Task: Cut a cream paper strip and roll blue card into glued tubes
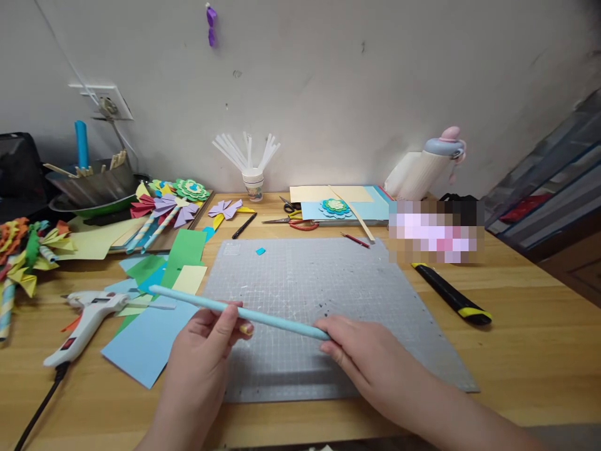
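Head view: left hand (pixel 204 343) pinches blue tube (pixel 279 322) mid-length, right hand (pixel 364 352) pinches end, both angled inward.

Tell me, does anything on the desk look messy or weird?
A small blue scrap lies loose on the grey mat, and the papers at the left overlap at odd angles, so it looks messy. Dark specks dot the mat. The tube in the left hand and right hand looks straight.
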`<state>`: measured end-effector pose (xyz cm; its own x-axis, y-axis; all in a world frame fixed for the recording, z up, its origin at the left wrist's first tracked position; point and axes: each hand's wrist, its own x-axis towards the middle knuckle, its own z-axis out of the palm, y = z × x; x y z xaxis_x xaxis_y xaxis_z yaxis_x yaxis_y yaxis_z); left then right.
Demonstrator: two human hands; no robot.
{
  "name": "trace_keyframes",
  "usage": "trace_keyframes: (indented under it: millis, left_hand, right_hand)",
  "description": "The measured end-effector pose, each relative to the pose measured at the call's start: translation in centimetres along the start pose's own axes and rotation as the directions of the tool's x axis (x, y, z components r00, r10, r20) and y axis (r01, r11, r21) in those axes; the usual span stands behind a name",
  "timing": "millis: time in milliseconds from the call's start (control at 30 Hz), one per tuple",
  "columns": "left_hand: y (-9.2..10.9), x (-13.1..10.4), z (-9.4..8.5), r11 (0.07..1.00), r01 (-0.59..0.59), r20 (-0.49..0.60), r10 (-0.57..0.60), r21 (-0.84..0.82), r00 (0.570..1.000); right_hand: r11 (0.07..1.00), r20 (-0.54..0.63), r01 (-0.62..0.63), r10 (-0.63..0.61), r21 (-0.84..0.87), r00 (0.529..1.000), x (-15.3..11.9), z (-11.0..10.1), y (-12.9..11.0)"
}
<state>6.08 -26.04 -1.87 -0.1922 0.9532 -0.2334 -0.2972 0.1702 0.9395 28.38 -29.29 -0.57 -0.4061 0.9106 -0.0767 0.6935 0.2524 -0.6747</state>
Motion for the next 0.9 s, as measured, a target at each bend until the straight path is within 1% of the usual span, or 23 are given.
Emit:
trace_keyframes:
  millis: [33,67,100,133,167,200,233,267,300,367,400,433,467,500,567,600,633,667,733,767,800,833,900]
  left_hand:
    - [0.2,0.2,0.2,1.000,-0.008,0.000,0.008,-0.025,1.000]
    - [0.3,0.3,0.4,0.999,-0.010,0.034,0.012,-0.047,0.999]
    - [0.5,0.3,0.6,0.998,0.000,0.098,0.006,-0.061,0.995]
    - [0.6,0.2,0.9,0.998,0.023,0.176,-0.012,-0.066,0.984]
    - [0.6,0.1,1.3,0.997,0.054,0.245,-0.037,-0.062,0.969]
    - [0.6,0.1,1.6,0.995,0.092,0.296,-0.073,-0.050,0.952]
    - [0.5,0.1,1.8,0.991,0.124,0.316,-0.105,-0.040,0.943]
    - [0.4,0.1,2.1,0.988,0.149,0.310,-0.131,-0.034,0.942]
    - [0.3,0.2,2.3,0.986,0.164,0.285,-0.149,-0.030,0.947]
    - [0.1,0.6,2.6,0.986,0.168,0.219,-0.159,-0.023,0.963]
    - [0.1,0.8,2.6,0.986,0.168,0.197,-0.161,-0.016,0.967]
    - [0.2,1.0,2.6,0.986,0.169,0.188,-0.163,-0.013,0.969]
    - [0.3,1.1,2.6,0.985,0.172,0.191,-0.166,-0.017,0.967]
    - [0.4,1.3,2.6,0.984,0.176,0.207,-0.166,-0.029,0.964]
    - [0.7,1.6,2.5,0.981,0.183,0.261,-0.161,-0.060,0.952]
    - [0.8,1.8,2.5,0.981,0.181,0.281,-0.155,-0.070,0.947]
    - [0.9,1.9,2.6,0.981,0.176,0.287,-0.148,-0.075,0.947]
    - [0.9,2.0,2.7,0.983,0.170,0.275,-0.144,-0.074,0.951]
    - [0.9,2.3,3.0,0.984,0.161,0.228,-0.140,-0.075,0.964]
    - [0.9,2.4,3.2,0.984,0.159,0.208,-0.140,-0.080,0.968]
    - [0.9,2.5,3.3,0.983,0.159,0.197,-0.139,-0.087,0.971]
    - [0.9,2.5,3.4,0.983,0.160,0.199,-0.139,-0.094,0.970]
    - [0.9,2.6,3.4,0.981,0.163,0.234,-0.135,-0.106,0.963]
  right_hand:
    - [1.000,-0.001,-0.017,0.017,0.011,1.000,0.2,0.0,-0.1]
    - [0.997,0.016,-0.043,0.042,0.070,0.999,0.5,0.1,-0.2]
    - [0.980,0.058,-0.085,0.075,0.182,0.995,0.7,0.2,-0.3]
    - [0.931,0.140,-0.148,0.106,0.333,0.984,1.0,0.2,-0.4]
    - [0.842,0.254,-0.231,0.117,0.487,0.960,1.3,0.3,-0.5]
    - [0.725,0.371,-0.323,0.100,0.609,0.923,1.7,0.4,-0.7]
    - [0.616,0.461,-0.401,0.069,0.678,0.885,2.0,0.6,-0.8]
    - [0.552,0.504,-0.442,0.046,0.707,0.863,2.3,0.8,-1.0]
    - [0.547,0.492,-0.434,0.046,0.716,0.870,2.6,1.0,-1.1]
    - [0.643,0.352,-0.323,0.088,0.695,0.932,3.0,1.4,-1.3]
    - [0.674,0.295,-0.287,0.107,0.680,0.950,3.2,1.6,-1.4]
    - [0.667,0.285,-0.289,0.119,0.687,0.951,3.3,1.7,-1.4]
    - [0.610,0.325,-0.330,0.123,0.720,0.938,3.5,1.8,-1.4]
    - [0.513,0.400,-0.397,0.109,0.761,0.910,3.7,1.7,-1.4]
    - [0.314,0.537,-0.516,0.022,0.797,0.843,4.0,1.5,-1.3]
    - [0.271,0.553,-0.529,-0.015,0.804,0.833,4.1,1.5,-1.2]
    - [0.275,0.539,-0.512,-0.027,0.814,0.842,4.3,1.4,-1.2]
    - [0.318,0.501,-0.471,-0.014,0.823,0.866,4.5,1.4,-1.2]
    - [0.445,0.389,-0.371,0.055,0.815,0.920,4.9,1.5,-1.2]
    - [0.488,0.350,-0.347,0.089,0.801,0.933,5.0,1.5,-1.2]
    - [0.500,0.343,-0.351,0.112,0.792,0.933,5.2,1.5,-1.2]
    - [0.474,0.370,-0.380,0.118,0.795,0.921,5.4,1.3,-1.2]
    - [0.343,0.496,-0.484,0.057,0.805,0.866,5.6,0.8,-1.2]
